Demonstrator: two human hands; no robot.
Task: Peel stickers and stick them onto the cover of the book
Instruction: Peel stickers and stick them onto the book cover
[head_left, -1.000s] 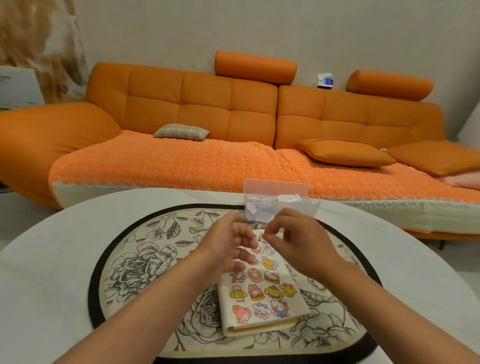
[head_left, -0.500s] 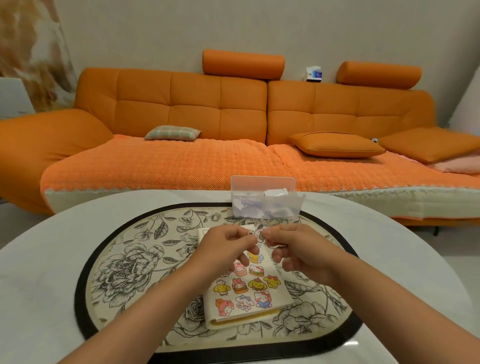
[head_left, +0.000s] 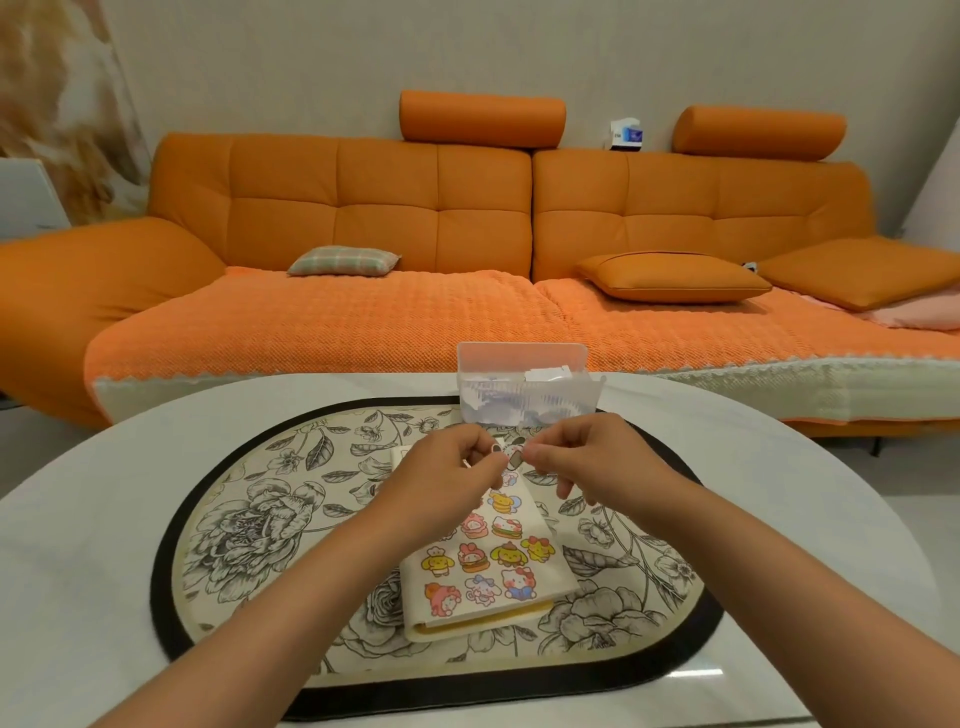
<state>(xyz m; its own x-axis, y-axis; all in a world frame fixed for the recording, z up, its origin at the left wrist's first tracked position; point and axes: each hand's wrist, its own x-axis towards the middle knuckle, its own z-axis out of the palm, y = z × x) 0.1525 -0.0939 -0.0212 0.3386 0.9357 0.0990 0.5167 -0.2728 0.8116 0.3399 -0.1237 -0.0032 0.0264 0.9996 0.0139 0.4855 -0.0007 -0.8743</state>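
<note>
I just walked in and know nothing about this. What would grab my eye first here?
The big orange sofa fills the back of the room. In front of it, on a flower-patterned mat, lies a cream book whose cover is already crowded with bright cartoon stickers. Just above the book, the left hand and right hand pinch one small sticker between them.

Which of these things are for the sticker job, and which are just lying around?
For the job: small cartoon sticker pinched between left hand and right hand; cream sticker-covered book; clear plastic box.
Just lying about: flowery oval mat; orange sofa; checked cushion.
</note>
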